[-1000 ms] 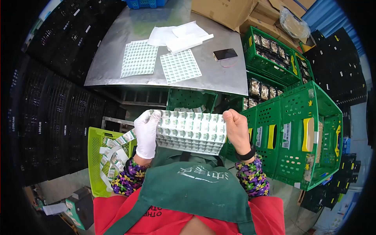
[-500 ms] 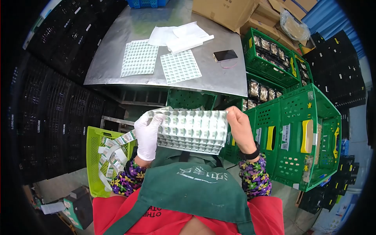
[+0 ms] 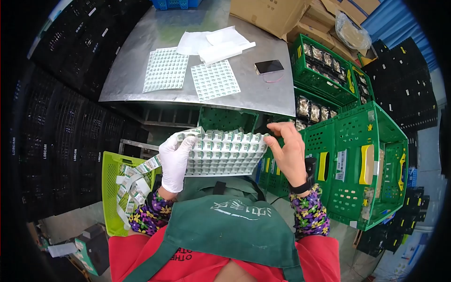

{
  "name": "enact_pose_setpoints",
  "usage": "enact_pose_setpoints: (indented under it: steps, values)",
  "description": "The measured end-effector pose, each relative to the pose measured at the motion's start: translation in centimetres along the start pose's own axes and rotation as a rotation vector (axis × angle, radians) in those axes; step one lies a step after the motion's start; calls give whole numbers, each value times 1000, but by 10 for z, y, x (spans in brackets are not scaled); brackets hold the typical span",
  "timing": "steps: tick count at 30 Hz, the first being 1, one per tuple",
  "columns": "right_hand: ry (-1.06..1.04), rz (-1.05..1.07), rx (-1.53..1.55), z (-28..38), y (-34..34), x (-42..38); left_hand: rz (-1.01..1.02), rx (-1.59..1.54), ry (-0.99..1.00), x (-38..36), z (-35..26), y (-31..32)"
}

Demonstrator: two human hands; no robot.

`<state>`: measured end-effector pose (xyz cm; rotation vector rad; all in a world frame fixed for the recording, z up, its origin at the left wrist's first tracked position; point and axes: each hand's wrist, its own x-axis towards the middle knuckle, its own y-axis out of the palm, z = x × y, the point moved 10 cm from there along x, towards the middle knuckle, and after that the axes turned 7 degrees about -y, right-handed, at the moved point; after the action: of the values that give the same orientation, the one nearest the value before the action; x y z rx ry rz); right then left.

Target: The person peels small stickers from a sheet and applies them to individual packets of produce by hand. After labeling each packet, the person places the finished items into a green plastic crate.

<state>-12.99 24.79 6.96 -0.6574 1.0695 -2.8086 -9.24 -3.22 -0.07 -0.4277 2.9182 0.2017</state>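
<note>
A sheet of green-and-white labels (image 3: 224,155) is held up in front of my apron, its top edge curling in small tabs. My left hand (image 3: 173,162), in a white glove, pinches the sheet's upper left corner. A strip of labels (image 3: 151,164) trails from below that hand toward the lime-green basket (image 3: 110,207). My bare right hand (image 3: 290,152) is at the sheet's upper right corner, thumb right by the edge, fingers apart and stretched out.
On the metal table (image 3: 127,82) lie two more label sheets (image 3: 165,69), crumpled white backing paper (image 3: 221,44) and a phone (image 3: 268,66). Green crates (image 3: 352,164) with packed goods stand close on my right. Black crates (image 3: 56,141) are stacked on the left.
My right hand has loosened from the sheet's right corner and spread its fingers. The sheet's right side has dropped back slightly left, while my left hand keeps its grip.
</note>
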Motion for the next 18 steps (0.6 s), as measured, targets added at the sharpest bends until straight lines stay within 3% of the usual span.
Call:
enact_pose_setpoints:
  steps: [3, 7, 12, 14, 15, 16, 18]
  values:
    - [-426, 53, -255, 47, 2, 9, 19, -3, -12, -1, -3, 5]
    - [-573, 166, -418, 44, 26, 0, 50, 54, -27, 1, -4, 9]
    - [-688, 104, -277, 51, 27, -16, 27, 63, -106, 13, 19, -6]
    - [42, -4, 504, -13, 20, -5, 14, 59, -106, 12, 17, -4]
    - [281, 94, 791, -28, 33, -7, 78, 204, 98, 8, 0, 5]
    - [441, 135, 1100, -30, 49, -8, 190, 194, 209, 2, -2, 18]
    - [523, 195, 1174, -10, 68, -3, 387, 252, 253, -13, -3, 43]
